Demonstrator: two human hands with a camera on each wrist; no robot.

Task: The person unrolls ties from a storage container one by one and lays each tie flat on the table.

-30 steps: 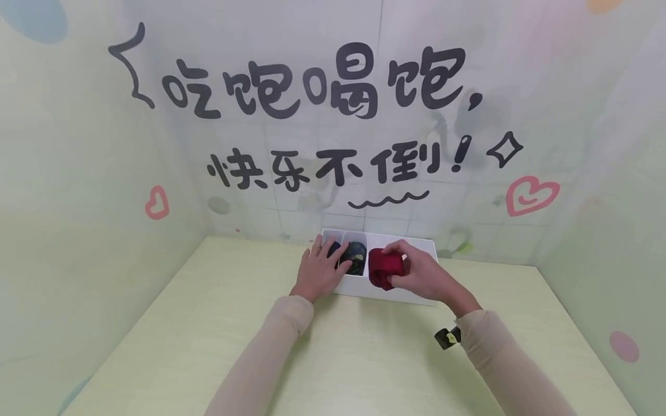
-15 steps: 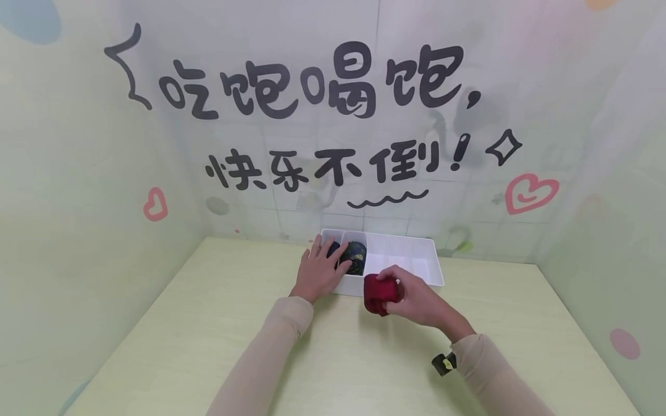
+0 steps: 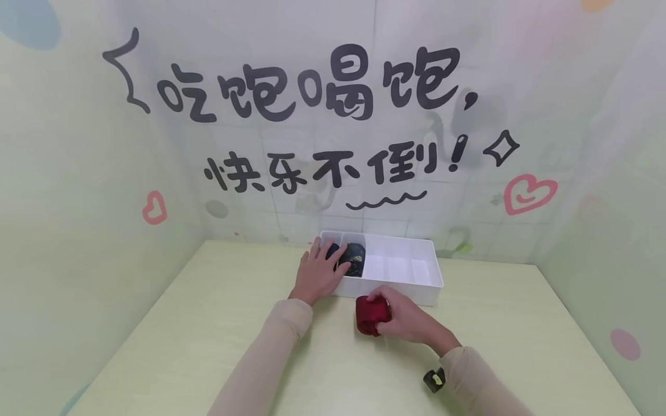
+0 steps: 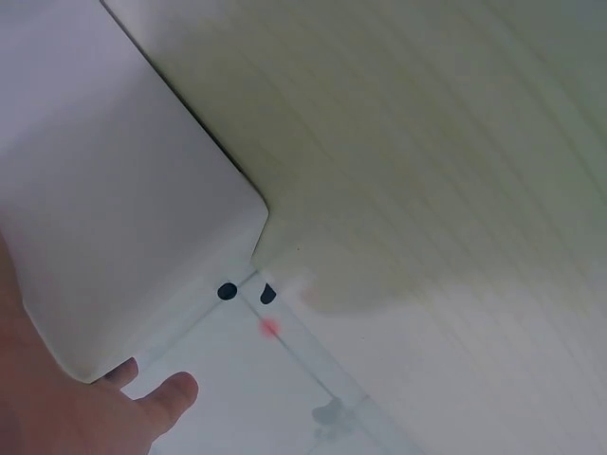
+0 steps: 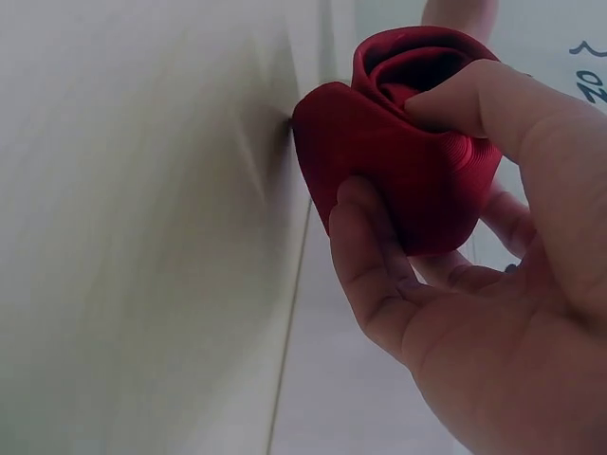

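A rolled red necktie (image 3: 368,316) is in my right hand (image 3: 411,319), just in front of the white divided box (image 3: 400,292). In the right wrist view, the thumb and fingers pinch the roll (image 5: 398,180) from both sides, its spiral layers showing at the end. My left hand (image 3: 317,274) rests on the left end of the box with fingers spread over the rim. Under and beside those fingers sit a dark blue roll (image 3: 333,250), partly hidden, and a dark patterned roll (image 3: 356,257), each in its own compartment.
The box stands near the back of the pale wooden table (image 3: 208,346), close to the printed back wall (image 3: 291,219). Low dividers mark its right part. A small black device (image 3: 434,380) is at my right wrist.
My right hand has carried the red necktie out from over the box, down and toward me, to just before its front wall. The left hand has stayed on the box.
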